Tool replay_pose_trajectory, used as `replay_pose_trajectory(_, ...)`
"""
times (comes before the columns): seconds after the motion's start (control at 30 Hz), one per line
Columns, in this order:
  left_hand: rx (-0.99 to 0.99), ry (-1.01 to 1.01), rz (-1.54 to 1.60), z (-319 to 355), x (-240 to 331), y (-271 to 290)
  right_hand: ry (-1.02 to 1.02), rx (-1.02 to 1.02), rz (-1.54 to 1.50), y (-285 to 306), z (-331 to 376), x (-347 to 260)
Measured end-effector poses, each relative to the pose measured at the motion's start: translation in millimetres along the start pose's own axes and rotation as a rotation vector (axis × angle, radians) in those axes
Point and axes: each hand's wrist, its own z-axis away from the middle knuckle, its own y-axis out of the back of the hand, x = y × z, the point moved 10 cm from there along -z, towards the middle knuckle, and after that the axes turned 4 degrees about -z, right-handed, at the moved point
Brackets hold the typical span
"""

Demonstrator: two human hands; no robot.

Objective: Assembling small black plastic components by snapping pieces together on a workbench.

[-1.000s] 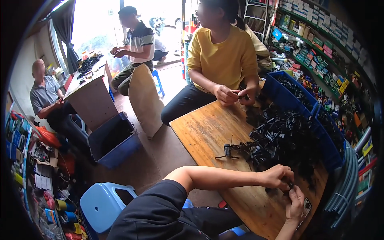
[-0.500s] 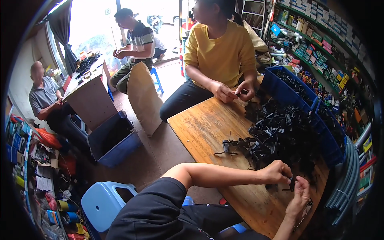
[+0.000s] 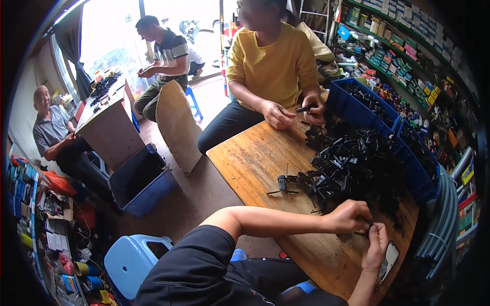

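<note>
Since the earlier picture the left hand has been kept at the near edge of the heap, while the right hand has been brought closer under it, so that both now meet over the near right part of the wooden table. A small black part is pinched between the fingertips of both hands; its exact shape cannot be told, as most of it is covered by the fingers. The left hand is curled into a loose fist around it, and the right hand's fingers are bent up against it from below.

Just beyond the hands a large heap of black parts is spread over the right half of the table, thin, angular and matt, like plastic clips with wire legs. One part lies apart at the heap's left edge. A flat phone rests beside the right wrist.

At the far right, blue plastic crates are filled with more of the same black pieces. On the floor to the left an open blue bin is seen, dark inside. Across the table a person in a yellow shirt handles another black piece.
</note>
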Motion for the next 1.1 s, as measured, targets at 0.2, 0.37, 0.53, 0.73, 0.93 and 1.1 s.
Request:
replay_pose_trajectory(0.2, -0.113, 0.623, 0.487, 9, -56, -20, 0.629, 0.024, 1.309, -56, 27, -63)
replay_pose_trajectory(0.37, -0.111, 0.585, 0.329, 14, -53, -12, 0.748, 0.045, 1.428, -71, 20, -57)
replay_pose_trajectory(0.53, -0.084, 0.543, 0.204, 14, -62, -15, 0.831, 0.059, 1.434, -63, 15, -57)
replay_pose_trajectory(0.73, -0.098, 0.636, 0.228, 19, -52, -27, 0.798, 0.132, 1.355, -48, 21, -55)
replay_pose_trajectory(0.93, 0.019, 0.517, 0.338, 12, -48, -5, 0.718, 0.085, 1.175, -53, 10, -54)
replay_pose_trajectory(1.1, 0.211, 0.478, 0.607, -7, -56, 32, 0.509, -0.086, 1.239, -35, 3, -4)
